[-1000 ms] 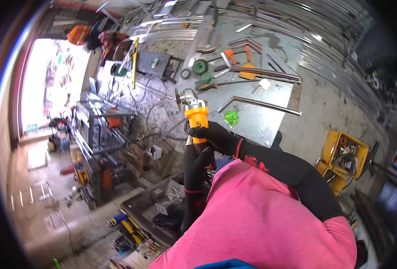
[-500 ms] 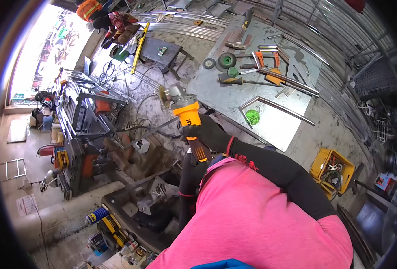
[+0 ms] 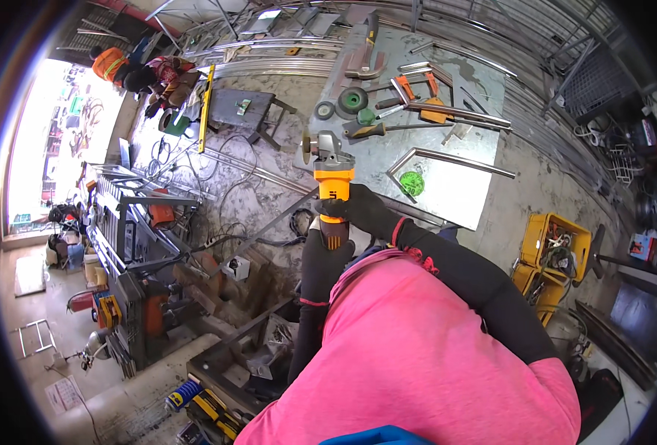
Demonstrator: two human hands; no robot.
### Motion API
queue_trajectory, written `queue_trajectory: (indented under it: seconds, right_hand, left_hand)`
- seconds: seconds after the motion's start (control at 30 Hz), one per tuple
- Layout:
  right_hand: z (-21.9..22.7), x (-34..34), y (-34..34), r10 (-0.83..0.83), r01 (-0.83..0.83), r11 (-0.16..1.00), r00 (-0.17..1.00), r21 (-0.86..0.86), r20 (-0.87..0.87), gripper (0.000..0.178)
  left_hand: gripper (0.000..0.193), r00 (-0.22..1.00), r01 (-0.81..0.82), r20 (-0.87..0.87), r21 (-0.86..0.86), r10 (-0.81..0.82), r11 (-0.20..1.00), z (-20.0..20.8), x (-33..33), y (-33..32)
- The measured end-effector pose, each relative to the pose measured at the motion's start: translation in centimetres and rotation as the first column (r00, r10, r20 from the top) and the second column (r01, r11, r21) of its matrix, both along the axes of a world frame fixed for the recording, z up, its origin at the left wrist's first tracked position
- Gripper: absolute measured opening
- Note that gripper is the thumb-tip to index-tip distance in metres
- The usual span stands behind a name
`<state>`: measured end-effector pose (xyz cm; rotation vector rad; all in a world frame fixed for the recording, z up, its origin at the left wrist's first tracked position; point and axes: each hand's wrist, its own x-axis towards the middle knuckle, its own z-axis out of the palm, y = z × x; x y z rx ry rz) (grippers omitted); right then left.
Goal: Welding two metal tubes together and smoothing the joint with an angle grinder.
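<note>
One grinder [image 3: 334,182]: Orange and grey with a brown handle, it is held before the person's chest, its head pointing away from the body, just beside the left edge of a metal-topped table.
Disc [image 3: 307,147]: Fitted at the grinder's head, it sits on the left side.
Right hand [image 3: 358,210]: Covered in black, it grips the lower part of the orange body, fingers closed around it.
Left hand [image 3: 327,252]: Also in black, it meets the lower end of the handle; its fingers are mostly hidden, and whether they grip cannot be told.
Shirt and sleeves: Black sleeves [image 3: 484,278] with red bands at the wrists run back to a pink shirt [image 3: 432,348].
Table [image 3: 462,204]: Nearest the grinder lie a dark-handled tool [image 3: 364,130] and a green-centred wheel [image 3: 353,100]; farther right are a bent metal tube [image 3: 458,162], a round green thing [image 3: 412,183] and orange clamps [image 3: 405,89].
Floor at left: Cables and metal bars spread near a rack of metal frames [image 3: 124,215].
Low bench [image 3: 239,109]: A yellow level [image 3: 207,107] leans by its left end.
Upper left: Two people, one in an orange vest [image 3: 108,65], the other in a red patterned top [image 3: 171,78], are bent over.
Lower right: A yellow toolbox [image 3: 582,246] stands open, filled with small gear.
</note>
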<state>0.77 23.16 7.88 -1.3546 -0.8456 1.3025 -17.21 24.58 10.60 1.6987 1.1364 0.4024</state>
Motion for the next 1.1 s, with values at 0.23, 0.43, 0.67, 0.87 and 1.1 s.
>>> queue_trajectory:
  seconds: [0.23, 0.43, 0.67, 0.87, 1.1]
  right_hand:
    - [-1.2, -1.2, -1.5, -0.023, 0.022, 1.0, 0.995, 0.014, 0.101, 0.052]
    - [-0.1, -1.7, -1.7, 0.061, -0.057, 0.998, 0.988, -0.028, 0.139, 0.053]
    - [-1.1, 1.9, -4.7, 0.175, -0.17, 0.983, 0.982, -0.07, 0.072, 0.04]
    - [-9.1, 12.2, -15.3, -0.848, 0.852, 0.518, 0.501, 0.072, 0.174, 0.021]
    - [-15.0, 20.7, -21.6, -0.94, 0.826, 0.248, 0.078, -0.507, -0.333, 0.04]
  left_hand:
    - [0.034, 0.997, 0.025, -0.073, 0.132, -0.015, 0.991, -0.5, 2.6, 0.7]
    - [0.022, 0.997, 0.034, 0.067, 0.104, -0.041, 0.994, -4.8, 0.7, 0.6]
    - [0.027, 0.958, -0.194, 0.189, -0.115, 0.213, 0.974, -4.2, 1.1, -0.4]
    - [0.019, 0.904, -0.261, 0.291, -0.209, 0.315, 0.942, -3.5, -1.1, 0.1]
    - [0.022, 0.862, -0.321, 0.299, -0.303, 0.41, 0.897, -4.1, -3.1, 0.4]
